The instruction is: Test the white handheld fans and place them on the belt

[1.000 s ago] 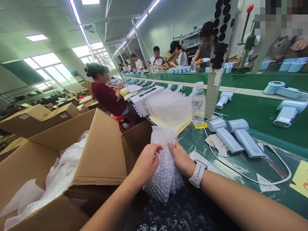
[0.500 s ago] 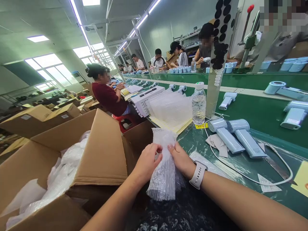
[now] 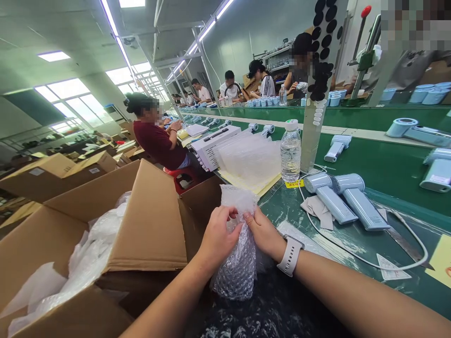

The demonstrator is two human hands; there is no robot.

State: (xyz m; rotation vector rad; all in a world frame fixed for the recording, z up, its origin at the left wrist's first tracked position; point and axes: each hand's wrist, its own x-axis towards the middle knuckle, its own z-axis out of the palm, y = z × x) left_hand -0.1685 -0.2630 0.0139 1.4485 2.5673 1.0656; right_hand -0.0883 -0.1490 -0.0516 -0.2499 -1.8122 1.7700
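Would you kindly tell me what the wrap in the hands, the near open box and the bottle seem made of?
Wrap: thin, shiny clear plastic film, judging by its bubbled texture and glints.
Box: matt brown cardboard, by its plain walls and creased flaps.
Bottle: probably clear, glossy plastic, by its see-through wall and highlights, though glass cannot be ruled out.

The green worktop (image 3: pixel 284 201) carries a clear bottle (image 3: pixel 291 155), two pale-blue devices (image 3: pixel 365 206), a white cable (image 3: pixel 411 267), a triangular label (image 3: pixel 391 269) and what looks like a blade (image 3: pixel 404 241).
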